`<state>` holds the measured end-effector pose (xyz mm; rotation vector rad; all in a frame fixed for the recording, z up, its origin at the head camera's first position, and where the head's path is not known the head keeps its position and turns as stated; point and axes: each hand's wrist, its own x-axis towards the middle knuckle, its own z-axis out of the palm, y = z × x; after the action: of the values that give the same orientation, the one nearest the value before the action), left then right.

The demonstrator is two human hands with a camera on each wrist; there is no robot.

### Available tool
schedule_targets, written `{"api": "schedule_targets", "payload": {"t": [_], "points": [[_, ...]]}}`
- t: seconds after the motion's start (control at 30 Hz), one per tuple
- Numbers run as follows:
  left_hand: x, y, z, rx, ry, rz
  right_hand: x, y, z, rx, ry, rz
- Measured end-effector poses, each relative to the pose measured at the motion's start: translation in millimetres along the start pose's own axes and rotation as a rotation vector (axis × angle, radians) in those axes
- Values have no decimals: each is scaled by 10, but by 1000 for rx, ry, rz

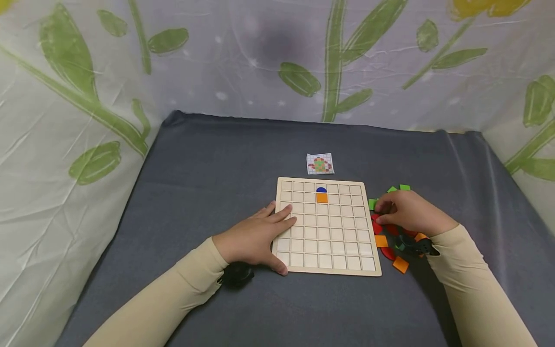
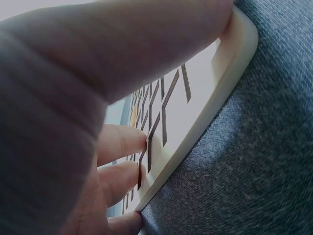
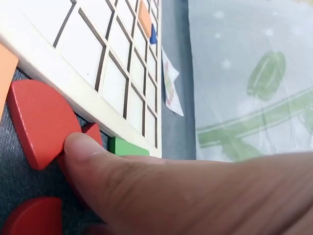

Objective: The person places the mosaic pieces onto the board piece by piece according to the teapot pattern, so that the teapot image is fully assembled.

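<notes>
The right hand is bending low over the loose pieces, fingers curling and thumb apart from the forefinger, and in the right wrist view the thumb tip is seemingly touching a small red piece; whether anything is being pinched, nobody can tell, since the fingertips are staying out of sight. That red piece is lying just beside the pale board, next to a larger rounded red piece. These bits are looking light and stiff, probably painted wood, with smooth faces that may be proving slippery; their thick side edges are offering the surest hold, thumb against one, finger against the opposite. Over on the other side, the left hand is spreading wide, gripping nothing, fingers resting on the board's left side and thumb at its near edge, which should be steadying a flat, rigid, easily sliding panel. On the grid a blue piece is sitting in the top row, an orange square directly below it. A picture card is lying beyond the far edge. Crowding is the awkward part: green pieces and orange pieces are pressing around the reds, and the board's rim is leaving little fingertip room.
</notes>
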<state>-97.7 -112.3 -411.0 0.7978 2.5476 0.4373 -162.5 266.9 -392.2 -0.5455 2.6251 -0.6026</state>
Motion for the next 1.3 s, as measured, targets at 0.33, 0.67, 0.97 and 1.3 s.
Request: {"api": "schedule_targets", "payload": {"t": [0.33,0.67,0.97,1.3], "points": [[6,-1,8,-5,2,-6,-11,-29,3,9,-42,31],[-1,2,9,-14,3,0,-32,-74,-50,-7,-31,-18],[2,-42,26,2,9,16,42,-200,-101,-31,56,-46],[8,-19,21,1,11,13,276,-377,-62,-9,95,-74]]}}
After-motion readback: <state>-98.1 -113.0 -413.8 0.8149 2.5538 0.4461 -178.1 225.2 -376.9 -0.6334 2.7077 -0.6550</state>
